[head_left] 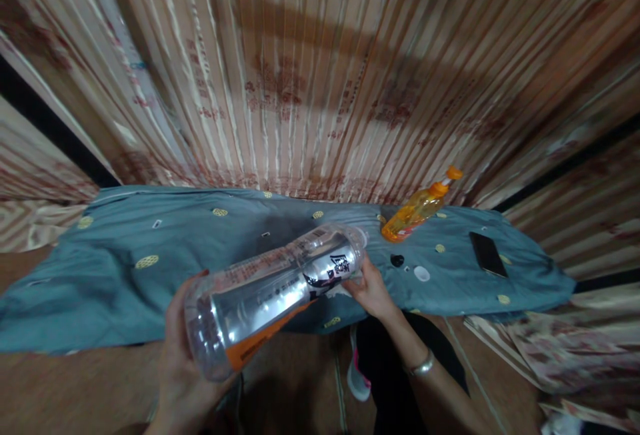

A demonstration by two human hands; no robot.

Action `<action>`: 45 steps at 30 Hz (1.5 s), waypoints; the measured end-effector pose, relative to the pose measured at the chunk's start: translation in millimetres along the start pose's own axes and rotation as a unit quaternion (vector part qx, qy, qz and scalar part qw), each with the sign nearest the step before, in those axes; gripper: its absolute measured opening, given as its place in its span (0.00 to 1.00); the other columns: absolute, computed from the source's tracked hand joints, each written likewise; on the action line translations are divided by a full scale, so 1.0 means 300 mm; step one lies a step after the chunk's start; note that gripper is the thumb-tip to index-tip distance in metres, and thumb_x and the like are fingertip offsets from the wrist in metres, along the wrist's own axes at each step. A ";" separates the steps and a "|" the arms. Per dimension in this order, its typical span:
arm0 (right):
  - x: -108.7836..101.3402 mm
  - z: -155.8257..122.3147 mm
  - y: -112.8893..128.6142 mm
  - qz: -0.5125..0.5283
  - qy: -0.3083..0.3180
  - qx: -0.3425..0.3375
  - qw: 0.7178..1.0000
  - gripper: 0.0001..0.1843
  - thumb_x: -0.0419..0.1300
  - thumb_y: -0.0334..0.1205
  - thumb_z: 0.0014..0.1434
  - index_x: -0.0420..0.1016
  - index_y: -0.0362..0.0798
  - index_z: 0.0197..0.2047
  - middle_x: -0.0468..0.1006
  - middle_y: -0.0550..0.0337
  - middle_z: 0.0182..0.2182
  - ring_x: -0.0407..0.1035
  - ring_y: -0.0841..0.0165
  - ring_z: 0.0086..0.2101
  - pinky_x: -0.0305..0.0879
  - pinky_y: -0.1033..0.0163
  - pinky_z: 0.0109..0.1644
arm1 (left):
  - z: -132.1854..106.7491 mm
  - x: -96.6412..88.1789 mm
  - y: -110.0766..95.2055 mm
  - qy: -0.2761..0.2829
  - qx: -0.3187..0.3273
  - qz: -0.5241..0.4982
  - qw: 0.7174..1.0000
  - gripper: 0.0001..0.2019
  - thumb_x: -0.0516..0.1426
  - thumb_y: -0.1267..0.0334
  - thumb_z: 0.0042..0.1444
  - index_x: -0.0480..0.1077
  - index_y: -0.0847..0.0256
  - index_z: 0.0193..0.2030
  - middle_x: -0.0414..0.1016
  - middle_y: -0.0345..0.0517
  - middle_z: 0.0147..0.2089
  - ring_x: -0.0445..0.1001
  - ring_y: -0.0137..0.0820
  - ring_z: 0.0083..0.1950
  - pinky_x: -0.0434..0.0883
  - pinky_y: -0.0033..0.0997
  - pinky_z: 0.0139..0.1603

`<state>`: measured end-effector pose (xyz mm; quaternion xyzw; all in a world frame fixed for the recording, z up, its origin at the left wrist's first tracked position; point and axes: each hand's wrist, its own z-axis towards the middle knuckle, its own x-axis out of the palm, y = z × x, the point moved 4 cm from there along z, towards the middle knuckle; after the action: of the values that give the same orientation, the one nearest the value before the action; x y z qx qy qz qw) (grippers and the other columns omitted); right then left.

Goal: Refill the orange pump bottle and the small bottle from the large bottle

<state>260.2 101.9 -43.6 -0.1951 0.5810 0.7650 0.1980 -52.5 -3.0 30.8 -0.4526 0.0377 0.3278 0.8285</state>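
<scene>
A large clear plastic bottle point(280, 282) with a printed label and an orange strip lies tilted across both my hands, its neck toward the upper right. My left hand point(183, 348) is wrapped round the base end, with part of the fingers behind the bottle. Near the neck, my right hand point(370, 288) grips the other end; a silver bracelet point(423, 363) is on that wrist. No cap shows on the bottle's mouth. Beyond my right hand stands a pump bottle point(413, 214) of orange liquid with an orange top.
A teal cloth point(115, 288) with yellow pineapple prints covers the low surface. On it are a black phone point(488, 254), a small black piece point(397, 260) and a white disc point(421, 274). Patterned curtains point(320, 88) hang behind and at both sides, with dark poles point(60, 128).
</scene>
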 end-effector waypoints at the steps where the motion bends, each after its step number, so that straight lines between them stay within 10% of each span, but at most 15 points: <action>1: 0.000 0.001 0.002 0.003 0.001 0.002 1.000 0.32 0.64 0.41 0.52 0.67 0.50 0.61 0.83 0.53 0.48 0.78 0.56 0.47 0.75 0.52 0.52 | 0.001 -0.002 -0.002 -0.010 0.001 -0.006 1.000 0.48 0.74 0.61 0.33 0.64 0.47 0.66 0.78 0.44 0.53 0.82 0.44 0.43 0.83 0.40 0.37; 13: 0.007 0.009 0.000 0.006 -0.001 -0.006 1.000 0.33 0.64 0.44 0.54 0.66 0.50 0.63 0.84 0.52 0.48 0.79 0.54 0.46 0.75 0.51 0.51 | -0.026 0.027 -0.048 -0.019 -0.144 -0.086 0.986 0.42 0.70 0.61 0.45 0.60 0.46 0.67 0.77 0.43 0.57 0.82 0.46 0.51 0.82 0.43 0.49; 45: 0.018 0.019 -0.017 0.041 0.011 0.001 0.999 0.32 0.66 0.53 0.54 0.67 0.47 0.57 0.85 0.50 0.40 0.80 0.54 0.39 0.75 0.53 0.43 | -0.058 0.081 -0.070 -0.040 -0.233 -0.208 0.949 0.51 0.76 0.59 0.29 0.61 0.63 0.62 0.71 0.61 0.62 0.71 0.54 0.65 0.68 0.56 0.66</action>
<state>257.9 109.2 -49.3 -0.1788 0.5913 0.7698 0.1603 -17.4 -11.9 27.1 -0.6175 -0.1676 0.1659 0.7504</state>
